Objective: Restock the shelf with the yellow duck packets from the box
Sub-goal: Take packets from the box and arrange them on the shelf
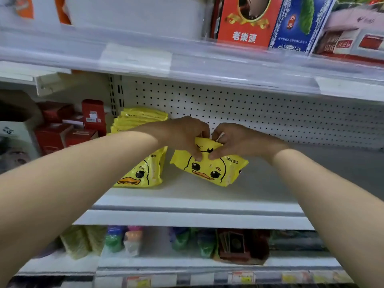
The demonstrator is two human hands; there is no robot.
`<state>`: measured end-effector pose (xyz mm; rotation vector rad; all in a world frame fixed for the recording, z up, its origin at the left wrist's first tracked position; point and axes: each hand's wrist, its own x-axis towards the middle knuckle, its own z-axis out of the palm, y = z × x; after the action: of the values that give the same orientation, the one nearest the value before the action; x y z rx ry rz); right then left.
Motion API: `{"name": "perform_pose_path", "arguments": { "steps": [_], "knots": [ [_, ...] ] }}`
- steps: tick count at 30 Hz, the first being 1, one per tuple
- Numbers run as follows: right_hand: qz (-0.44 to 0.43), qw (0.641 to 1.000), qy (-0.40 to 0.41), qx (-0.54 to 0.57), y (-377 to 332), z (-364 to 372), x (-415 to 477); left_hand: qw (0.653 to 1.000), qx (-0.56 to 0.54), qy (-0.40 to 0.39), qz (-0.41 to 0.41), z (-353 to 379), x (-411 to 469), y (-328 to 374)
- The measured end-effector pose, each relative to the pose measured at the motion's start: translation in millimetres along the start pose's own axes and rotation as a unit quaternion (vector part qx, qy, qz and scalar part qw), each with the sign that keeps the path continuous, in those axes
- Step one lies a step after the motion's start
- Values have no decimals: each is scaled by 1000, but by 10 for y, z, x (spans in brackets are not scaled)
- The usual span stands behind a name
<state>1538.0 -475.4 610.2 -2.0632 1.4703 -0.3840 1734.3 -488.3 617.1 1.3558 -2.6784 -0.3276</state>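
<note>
- Where the white shelf (207,196) ends at its left upright, red cartons (68,132) sit piled in the next bay.
- Just right of the upright, a stack of yellow duck packets (139,118) lies against the back; a front duck packet (143,173) stands before it, face outward, partly hidden by the left forearm.
- Left hand (185,136): reaching in over the stack, fingers curled over the top edge of the held duck packet (209,169), thumb pressed on its front face.
- Held duck packet: mid-shelf, just right of the front packet and apart from it, tilted down to the right, lower edge at the deck; contact there cannot be confirmed.
- Right hand (234,142): grasping the same top edge, thumb tip beside the left thumb.
- Pegboard panel (270,113): runs behind, with bare deck to the right.
- Upper tier, right: a red box (245,19) beside a blue box (297,23).
</note>
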Motion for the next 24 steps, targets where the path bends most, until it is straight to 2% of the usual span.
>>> {"name": "perform_pose_path", "arguments": {
  "steps": [7,14,19,24],
  "knots": [
    [-37,983,52,170,524,-216,245,998,3,34,-61,10,449,-213],
    [-43,975,107,190,863,-231,700,993,-8,47,-111,-79,759,-592],
    [-44,956,171,236,905,-164,1097,986,24,77,-146,-94,1017,-772],
    [-35,949,186,251,925,-87,1443,975,75,101,-183,-38,1229,-955]
  ]
}}
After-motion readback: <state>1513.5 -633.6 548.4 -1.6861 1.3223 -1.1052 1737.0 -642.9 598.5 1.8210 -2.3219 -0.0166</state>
